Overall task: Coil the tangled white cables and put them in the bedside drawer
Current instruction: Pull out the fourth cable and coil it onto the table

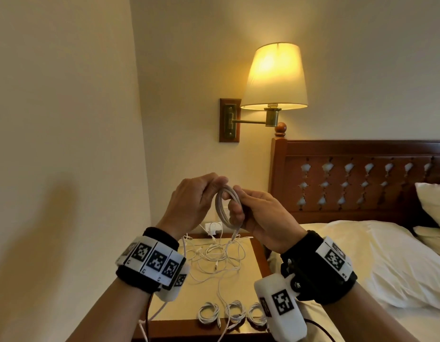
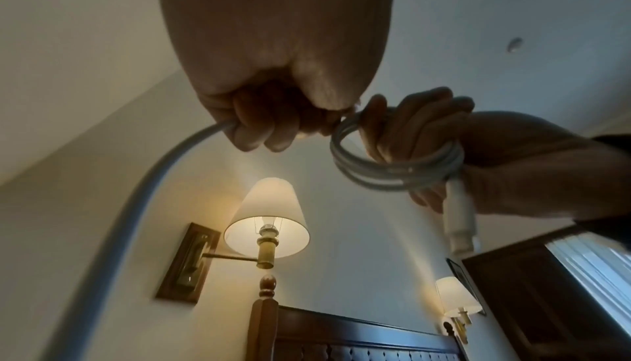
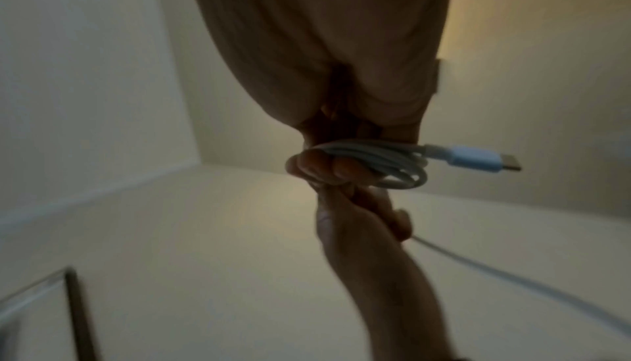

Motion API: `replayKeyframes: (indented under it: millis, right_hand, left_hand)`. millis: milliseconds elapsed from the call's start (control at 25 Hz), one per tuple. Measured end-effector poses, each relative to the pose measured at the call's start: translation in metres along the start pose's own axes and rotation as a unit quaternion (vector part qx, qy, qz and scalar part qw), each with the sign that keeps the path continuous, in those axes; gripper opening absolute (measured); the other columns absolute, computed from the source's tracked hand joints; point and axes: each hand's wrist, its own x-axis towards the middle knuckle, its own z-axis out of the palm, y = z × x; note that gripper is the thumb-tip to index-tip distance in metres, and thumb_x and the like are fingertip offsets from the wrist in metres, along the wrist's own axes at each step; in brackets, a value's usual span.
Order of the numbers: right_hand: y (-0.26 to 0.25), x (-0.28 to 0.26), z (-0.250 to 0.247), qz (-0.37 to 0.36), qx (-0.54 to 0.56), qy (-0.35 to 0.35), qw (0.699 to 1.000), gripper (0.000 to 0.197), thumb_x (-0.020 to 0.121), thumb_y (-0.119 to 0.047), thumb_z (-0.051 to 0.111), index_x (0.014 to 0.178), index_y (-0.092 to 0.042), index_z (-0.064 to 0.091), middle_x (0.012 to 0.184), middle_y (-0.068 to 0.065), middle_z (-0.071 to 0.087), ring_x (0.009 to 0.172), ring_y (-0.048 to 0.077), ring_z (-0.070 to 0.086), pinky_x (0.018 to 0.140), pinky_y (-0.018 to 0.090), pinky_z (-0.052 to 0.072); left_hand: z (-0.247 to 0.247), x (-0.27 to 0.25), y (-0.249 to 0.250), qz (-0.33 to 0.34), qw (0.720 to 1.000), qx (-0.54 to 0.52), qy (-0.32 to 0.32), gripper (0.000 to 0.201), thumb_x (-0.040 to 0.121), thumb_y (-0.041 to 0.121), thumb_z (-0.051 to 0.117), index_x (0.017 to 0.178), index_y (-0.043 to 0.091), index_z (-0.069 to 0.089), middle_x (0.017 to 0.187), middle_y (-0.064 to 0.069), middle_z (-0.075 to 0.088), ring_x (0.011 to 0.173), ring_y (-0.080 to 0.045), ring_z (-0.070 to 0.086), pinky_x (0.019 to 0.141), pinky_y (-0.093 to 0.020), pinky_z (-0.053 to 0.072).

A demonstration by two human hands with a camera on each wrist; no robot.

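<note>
Both forearms are raised side by side, wrists banded. The left hand (image 1: 192, 201) curls its fingers (image 2: 259, 134) shut. The right hand (image 1: 258, 213) is also clenched, knuckles facing it.

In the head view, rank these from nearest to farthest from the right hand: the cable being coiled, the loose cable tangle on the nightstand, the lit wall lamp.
From the right hand:
1. Cable being coiled, gripped in its fingers.
2. Loose cable tangle, below on the nightstand.
3. Lit wall lamp, high on the wall behind.

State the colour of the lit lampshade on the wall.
Cream, glowing yellow: the lampshade shows best in the head view.
</note>
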Motion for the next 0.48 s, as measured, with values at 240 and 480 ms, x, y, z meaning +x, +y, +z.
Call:
replayKeyframes:
  millis: [240, 480]
  right_hand:
    - [-0.015, -0.002, -0.006, 0.019, 0.183, -0.040, 0.982, 0.029, 0.099, -0.026, 0.036, 0.090, -0.007, 0.055, 0.055, -0.006, 0.043, 0.047, 0.005, 0.038, 0.052, 0.017, 0.040]
    - [-0.046, 0.011, -0.035, -0.048, 0.166, 0.052, 0.984, 0.030, 0.103, -0.023, 0.032, 0.089, -0.008, 0.054, 0.058, -0.005, 0.047, 0.049, 0.005, 0.043, 0.052, 0.017, 0.044]
  left_hand:
    - [0.026, -0.020, -0.017, -0.118, 0.976, -0.181, 0.003, 0.041, 0.096, 0.045, 0.037, 0.068, 0.019, 0.050, 0.055, 0.014, 0.040, 0.054, -0.003, 0.033, 0.053, -0.019, 0.030]
    - [0.044, -0.099, -0.018, -0.104, 0.980, -0.044, -0.161, 0.039, 0.101, 0.045, 0.031, 0.068, 0.028, 0.043, 0.056, 0.008, 0.044, 0.053, -0.013, 0.042, 0.053, -0.025, 0.037]
